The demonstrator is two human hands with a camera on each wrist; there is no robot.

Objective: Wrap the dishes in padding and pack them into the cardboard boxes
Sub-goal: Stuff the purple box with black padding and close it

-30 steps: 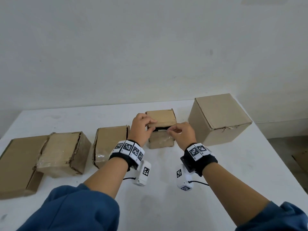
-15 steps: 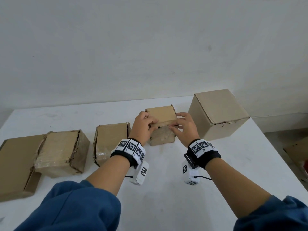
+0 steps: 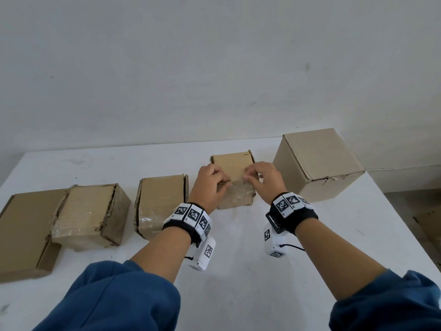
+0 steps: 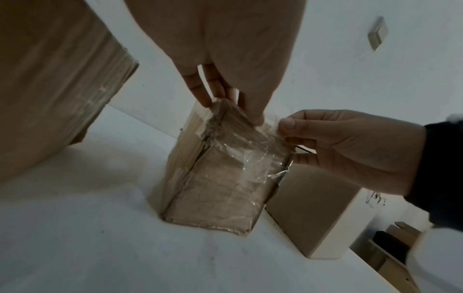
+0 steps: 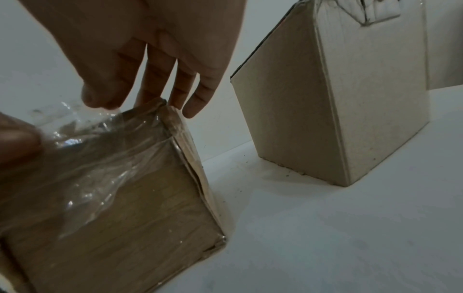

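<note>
Matt brown cardboard small box (image 3: 235, 182) under glossy, crinkled clear tape (image 4: 253, 150); smooth white table (image 3: 238, 271).

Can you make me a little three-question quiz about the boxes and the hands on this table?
1. True or false: both hands are at the same box.
2. What shiny stuff covers the near face of the small box? A) clear tape B) blue cloth C) string
3. Which box in the row is the tallest?

Key:
1. True: left hand and right hand both work at it.
2. A, clear tape, pinched by the right hand's fingers.
3. The big box at the right end of the white table.
</note>
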